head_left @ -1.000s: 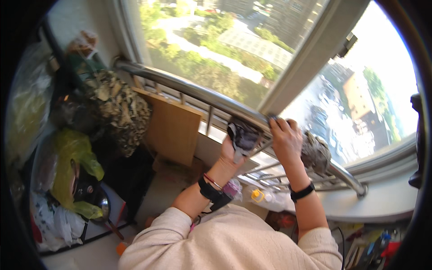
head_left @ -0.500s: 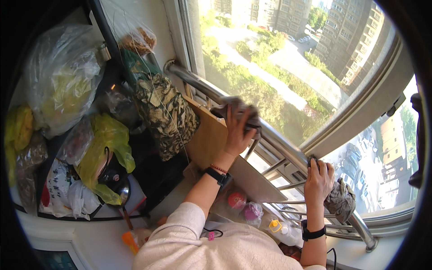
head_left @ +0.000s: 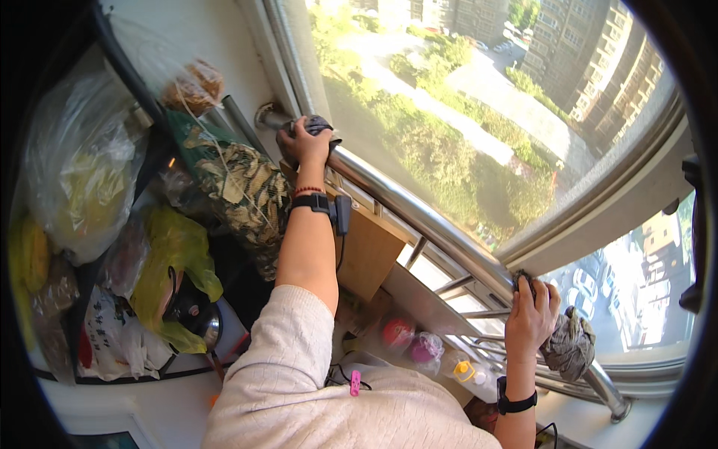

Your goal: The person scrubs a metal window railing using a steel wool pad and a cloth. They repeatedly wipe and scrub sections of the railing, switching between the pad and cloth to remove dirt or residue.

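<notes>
My left hand [head_left: 308, 144] is closed over a dark grey rag [head_left: 320, 126], pressing it round the far left end of a shiny metal rail [head_left: 419, 203] below the window. My right hand [head_left: 532, 318] is wrapped round the same rail farther right. A bit of dark cloth [head_left: 522, 280] peeks out by its fingertips. Against the other side of that hand, a crumpled grey-brown cloth [head_left: 572, 344] is bunched round the rail. Whether these two bits are one cloth is hidden by my hand.
A net bag of dried slices [head_left: 235, 183] and a wooden board [head_left: 366, 251] stand beside my left arm. Plastic bags [head_left: 176, 254] and a metal pot [head_left: 203, 322] crowd the left. Wrapped balls [head_left: 398, 331] and a yellow-capped bottle [head_left: 467, 372] sit below the rail.
My left hand has slid the rag along the rail to the far left end, and my left arm has stretched out after it. My right hand has stayed in place. The view has shifted slightly.
</notes>
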Tool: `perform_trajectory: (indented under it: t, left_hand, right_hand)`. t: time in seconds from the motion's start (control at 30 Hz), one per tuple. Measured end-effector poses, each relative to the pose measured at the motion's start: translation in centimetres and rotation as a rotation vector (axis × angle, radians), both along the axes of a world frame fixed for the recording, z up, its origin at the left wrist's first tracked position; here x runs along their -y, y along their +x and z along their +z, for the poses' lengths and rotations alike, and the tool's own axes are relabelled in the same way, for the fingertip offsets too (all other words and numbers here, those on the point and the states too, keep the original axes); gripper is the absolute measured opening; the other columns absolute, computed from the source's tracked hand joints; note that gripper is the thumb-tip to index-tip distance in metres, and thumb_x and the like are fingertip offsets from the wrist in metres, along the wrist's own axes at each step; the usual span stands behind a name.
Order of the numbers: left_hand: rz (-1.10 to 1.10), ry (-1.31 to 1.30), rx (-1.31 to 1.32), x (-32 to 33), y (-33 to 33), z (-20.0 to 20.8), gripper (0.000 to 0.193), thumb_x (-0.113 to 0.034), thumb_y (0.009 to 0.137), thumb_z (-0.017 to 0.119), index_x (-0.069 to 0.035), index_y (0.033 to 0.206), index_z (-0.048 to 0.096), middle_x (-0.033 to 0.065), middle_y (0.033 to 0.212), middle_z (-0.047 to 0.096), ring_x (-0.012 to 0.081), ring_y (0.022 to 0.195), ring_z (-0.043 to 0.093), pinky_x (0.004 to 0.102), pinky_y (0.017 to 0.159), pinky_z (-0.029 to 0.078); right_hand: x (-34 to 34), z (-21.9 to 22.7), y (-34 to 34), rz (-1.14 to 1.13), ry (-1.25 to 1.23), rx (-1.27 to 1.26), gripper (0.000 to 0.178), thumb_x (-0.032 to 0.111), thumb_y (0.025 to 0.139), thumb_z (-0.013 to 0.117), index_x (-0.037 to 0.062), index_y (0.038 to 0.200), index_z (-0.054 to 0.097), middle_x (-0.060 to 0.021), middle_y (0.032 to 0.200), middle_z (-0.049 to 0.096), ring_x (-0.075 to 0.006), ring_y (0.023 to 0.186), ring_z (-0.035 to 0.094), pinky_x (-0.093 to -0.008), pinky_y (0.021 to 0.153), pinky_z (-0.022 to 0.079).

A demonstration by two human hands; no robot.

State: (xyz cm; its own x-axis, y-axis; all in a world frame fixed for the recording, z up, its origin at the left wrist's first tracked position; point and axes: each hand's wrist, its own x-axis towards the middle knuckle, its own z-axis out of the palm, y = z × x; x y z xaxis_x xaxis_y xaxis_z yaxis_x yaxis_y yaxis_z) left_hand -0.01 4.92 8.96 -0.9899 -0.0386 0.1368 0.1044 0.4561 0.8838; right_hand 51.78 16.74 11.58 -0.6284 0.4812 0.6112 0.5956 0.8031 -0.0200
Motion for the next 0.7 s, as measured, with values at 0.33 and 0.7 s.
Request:
perform_trajectory:
  t: [0.33, 0.7]
  left_hand:
    - [-0.020, -0.486, 0.199, -3.2, 9.0, 5.7, 0.053, -0.025, 0.085, 0.070, -0.026, 0.137, 0.061, 0.0196, 0.165, 0.007, 0.0489, 0.132, 0.049, 0.0456, 0.100, 0.059]
    - [-0.125, -0.459, 0.254, -8.2, 28.6, 6.3, 0.052, -0.025, 0.084, 0.067, -0.021, 0.136, 0.061, 0.0193, 0.166, -0.002, 0.0644, 0.143, 0.016, 0.0485, 0.097, 0.062]
  right_hand:
    - [-0.1, -0.1, 0.2, -0.012, 0.022, -0.049, 0.030, 0.011, 0.082, 0.070, 0.0128, 0.111, 0.072, -0.0064, 0.117, 0.065, -0.0329, 0.113, 0.058, -0.0475, 0.090, 0.046]
    - [-1.6, 2.0, 2.3, 0.143, -0.091, -0.264, 0.028, 0.010, 0.083, 0.068, 0.0150, 0.110, 0.073, -0.0053, 0.111, 0.066, -0.0296, 0.107, 0.060, -0.0438, 0.086, 0.050]
